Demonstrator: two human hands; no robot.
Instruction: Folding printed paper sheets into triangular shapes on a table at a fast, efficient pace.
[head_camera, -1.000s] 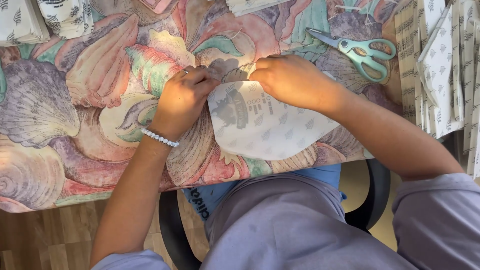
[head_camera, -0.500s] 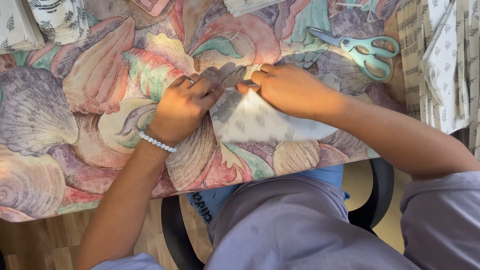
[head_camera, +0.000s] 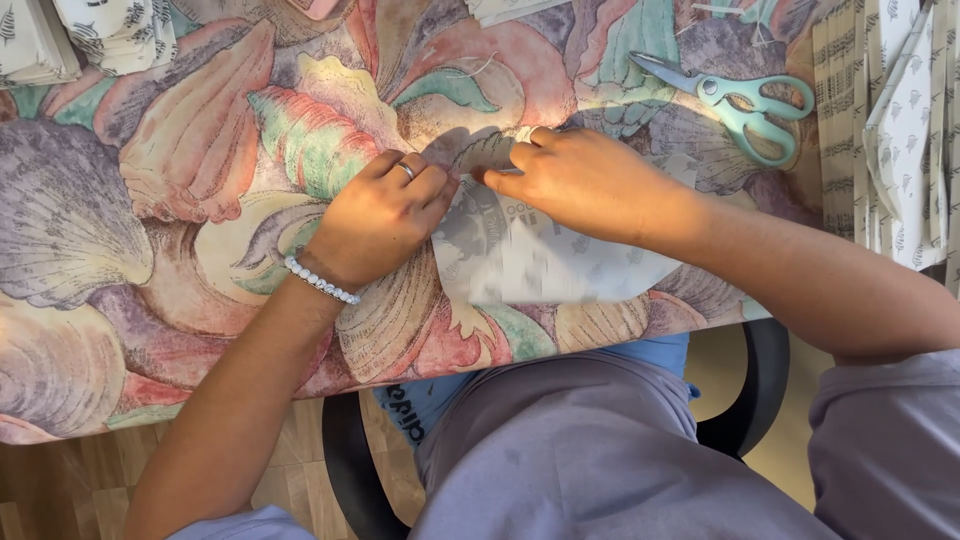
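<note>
Both hands (head_camera: 385, 215) (head_camera: 580, 180) pinch white fabric piece (head_camera: 540, 260), lying crosswise.

A table under a shell-patterned cloth (head_camera: 120, 230) stands on a wooden floor (head_camera: 60, 490), with a black chair (head_camera: 345, 470) drawn up.

Both hands rest on a pale patterned fabric piece (head_camera: 545, 262) lying on a table covered with a seashell-print tablecloth (head_camera: 130, 200); left hand (head_camera: 380, 220), wearing a ring (head_camera: 406, 170) and a white bead bracelet (head_camera: 320, 281), pinches the fabric's upper left edge. Right hand (head_camera: 585, 180) presses on the fabric just beside the left, fingertips nearly touching. Teal-handled scissors (head_camera: 735, 100) lie shut at upper right, near stacks of folded printed fabric (head_camera: 900, 130); more folded pieces (head_camera: 80, 35) at upper left.
</note>
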